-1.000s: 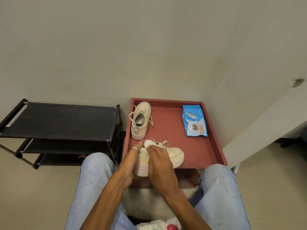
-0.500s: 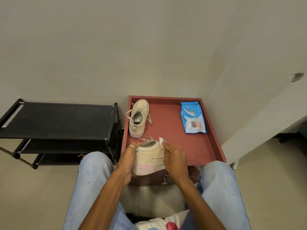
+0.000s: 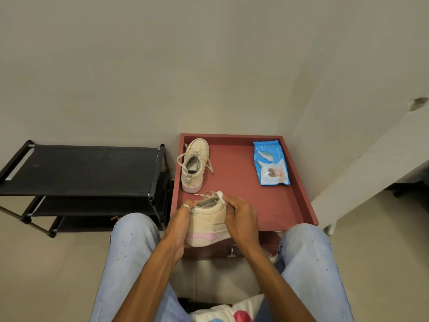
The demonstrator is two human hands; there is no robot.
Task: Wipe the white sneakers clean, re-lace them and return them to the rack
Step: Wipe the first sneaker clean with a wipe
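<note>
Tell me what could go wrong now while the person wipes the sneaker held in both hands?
The held sneaker overhangs the red tray at its near edge; if the left hand slips, it may fall. Its loose lace lies beside the wipe pinched by the right hand and might snag. The blue wipes pack looks open, so wipes may dry.

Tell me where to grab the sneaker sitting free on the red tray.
Probably pinch the heel collar of the free sneaker from the near side: it stands upright on the red tray, pink heel towards you, mouth open upward, laces loose.
</note>
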